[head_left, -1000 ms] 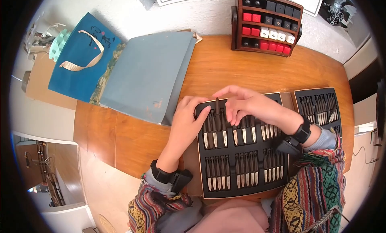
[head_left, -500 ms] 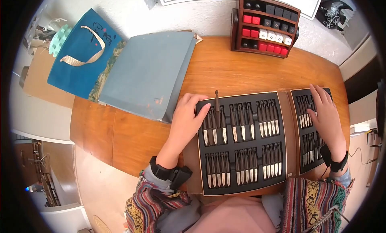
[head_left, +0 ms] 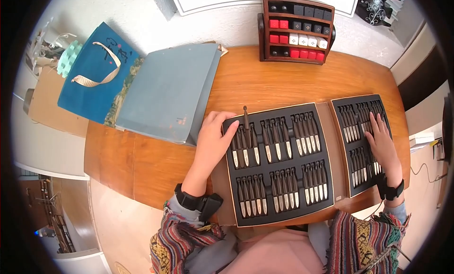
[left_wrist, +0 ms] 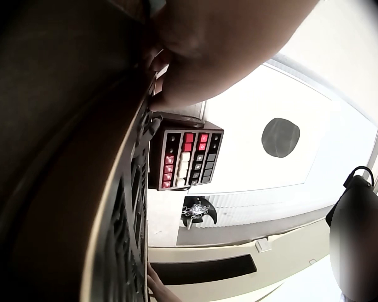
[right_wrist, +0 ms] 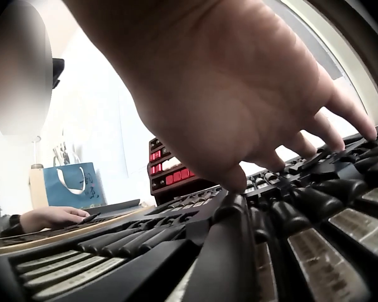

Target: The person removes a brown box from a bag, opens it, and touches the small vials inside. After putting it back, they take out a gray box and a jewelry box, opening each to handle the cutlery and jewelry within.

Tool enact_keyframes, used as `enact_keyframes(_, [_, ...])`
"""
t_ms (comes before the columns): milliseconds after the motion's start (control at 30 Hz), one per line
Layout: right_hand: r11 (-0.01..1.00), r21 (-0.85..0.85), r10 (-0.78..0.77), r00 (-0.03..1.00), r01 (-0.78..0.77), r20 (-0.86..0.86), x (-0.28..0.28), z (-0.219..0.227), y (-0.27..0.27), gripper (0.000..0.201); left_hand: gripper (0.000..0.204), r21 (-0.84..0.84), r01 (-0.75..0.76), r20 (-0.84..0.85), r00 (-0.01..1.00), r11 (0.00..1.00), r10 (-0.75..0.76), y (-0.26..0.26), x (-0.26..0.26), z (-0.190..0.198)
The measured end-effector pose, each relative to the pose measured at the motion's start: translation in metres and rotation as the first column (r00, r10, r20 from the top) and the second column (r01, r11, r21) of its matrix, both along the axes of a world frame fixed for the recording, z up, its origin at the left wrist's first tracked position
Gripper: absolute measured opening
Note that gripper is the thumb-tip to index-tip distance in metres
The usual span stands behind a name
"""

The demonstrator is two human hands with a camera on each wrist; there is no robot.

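A hinged brown case lies on the table, with a large black tray (head_left: 281, 164) and a smaller black tray (head_left: 351, 145). Both hold rows of slim dark sticks (head_left: 308, 132) with pale, labelled ends. One dark stick (head_left: 246, 118) pokes out past the large tray's top edge. At that tray's upper-left corner rests my left hand (head_left: 211, 134), thumb on the rim beside this stick. My right hand (head_left: 382, 139) lies palm down, fingers spread, over the smaller tray. In the right wrist view its fingertips come down onto the dark sticks (right_wrist: 283, 217).
Left of the case lie a grey-blue folder-like cover (head_left: 170, 92) and a blue paper bag (head_left: 94, 78) with a ribbon handle. Against the wall stands a small wooden rack (head_left: 297, 30) of red, black and white dice. A black ornament (head_left: 378, 8) is at the back right.
My right hand has moved from beside the protruding stick to the smaller tray, then lower down over it. My left hand keeps to its corner. The head view has shifted slightly.
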State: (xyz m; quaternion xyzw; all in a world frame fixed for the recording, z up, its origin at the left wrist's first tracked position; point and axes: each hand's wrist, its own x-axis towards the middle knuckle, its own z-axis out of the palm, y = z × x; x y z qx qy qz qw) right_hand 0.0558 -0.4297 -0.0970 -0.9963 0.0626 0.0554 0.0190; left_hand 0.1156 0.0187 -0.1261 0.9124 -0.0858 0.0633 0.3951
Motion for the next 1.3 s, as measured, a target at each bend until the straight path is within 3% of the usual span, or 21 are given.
enact_keyframes(200, [0.997,0.033,0.075,0.995,-0.077,0.059,-0.001,0.002,-0.009,0.059,0.024,-0.019,0.006,-0.022,1.0,1.0,-0.006,-0.002,0.0,0.003])
enact_keyframes(333, [0.997,0.063,0.028,0.996,-0.034,0.086,0.006,0.008,-0.018,0.06,0.024,-0.006,0.01,-0.013,1.0,1.0,-0.011,0.0,0.0,0.001])
enact_keyframes(633, [0.995,0.047,0.086,0.996,-0.086,-0.003,0.007,0.009,-0.022,0.06,0.022,-0.002,0.027,0.044,0.999,1.0,-0.026,0.0,0.001,-0.002])
enact_keyframes(667, [0.994,0.045,0.096,0.995,-0.096,-0.009,0.008,0.007,-0.024,0.06,0.023,-0.008,-0.007,-0.031,1.0,1.0,0.007,-0.001,0.0,0.003])
enact_keyframes(933, [0.99,0.025,0.14,0.987,-0.139,-0.074,0.004,0.022,-0.007,0.061,0.022,-0.003,0.01,-0.038,0.999,1.0,-0.01,-0.001,0.0,0.004])
enact_keyframes(1067, [0.971,0.052,0.235,0.968,-0.232,-0.085,-0.001,0.027,0.0,0.058,0.022,-0.001,0.01,-0.042,0.999,1.0,-0.01,-0.002,-0.001,0.005])
enact_keyframes(1300, [0.958,0.198,0.24,0.957,-0.207,-0.164,-0.003,0.048,0.012,0.054,0.022,0.01,0.011,-0.034,0.999,1.0,-0.01,-0.001,-0.001,0.004])
